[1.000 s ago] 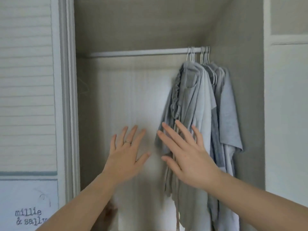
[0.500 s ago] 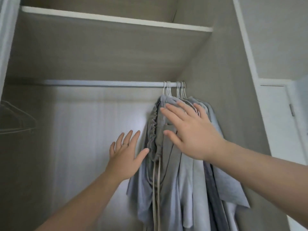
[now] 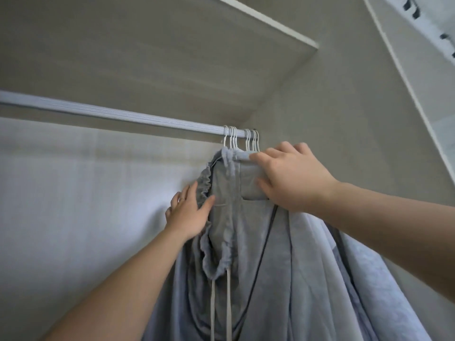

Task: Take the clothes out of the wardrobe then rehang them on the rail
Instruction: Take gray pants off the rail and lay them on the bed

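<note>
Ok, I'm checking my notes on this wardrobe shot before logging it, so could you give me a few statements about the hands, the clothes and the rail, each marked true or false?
1. The hangers sit bunched at the right end of the rail. True.
2. The right hand grips the rail. False: it grips the top of the grey clothes, just below the hangers.
3. The left hand wears a ring. True.
4. The clothes are off the rail. False: the hangers hang on it.
5. Two drawstrings dangle below the gathered waistband. True.
</note>
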